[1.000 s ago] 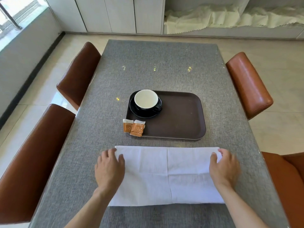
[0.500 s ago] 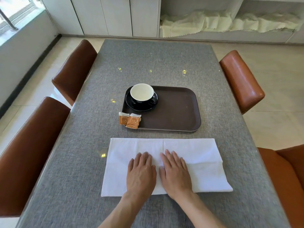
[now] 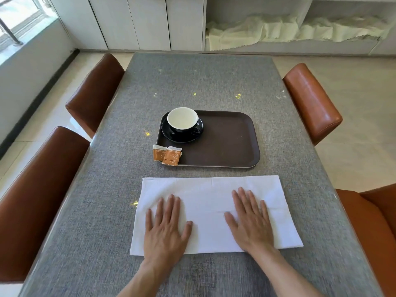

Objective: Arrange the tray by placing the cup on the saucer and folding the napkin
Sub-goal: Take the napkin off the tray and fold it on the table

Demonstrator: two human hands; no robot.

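A white napkin (image 3: 211,194), folded into a wide rectangle, lies flat on the grey table in front of me. My left hand (image 3: 166,228) presses palm-down on its left part, fingers spread. Palm-down on the right part rests my right hand (image 3: 249,221), also flat. Beyond the napkin sits a dark brown tray (image 3: 227,144). In the tray's far left corner a black cup with a white inside (image 3: 182,121) stands on a black saucer (image 3: 171,136).
Two orange sachets (image 3: 168,154) lie at the tray's near left corner, partly over its rim. Brown leather chairs stand on both sides: (image 3: 94,91), (image 3: 32,189), (image 3: 311,99), (image 3: 372,221). White cabinets and shelves with cloth line the far wall.
My hands went from the napkin's far corners to its middle, side by side, and have now slid apart toward its left and right parts, flat on it.
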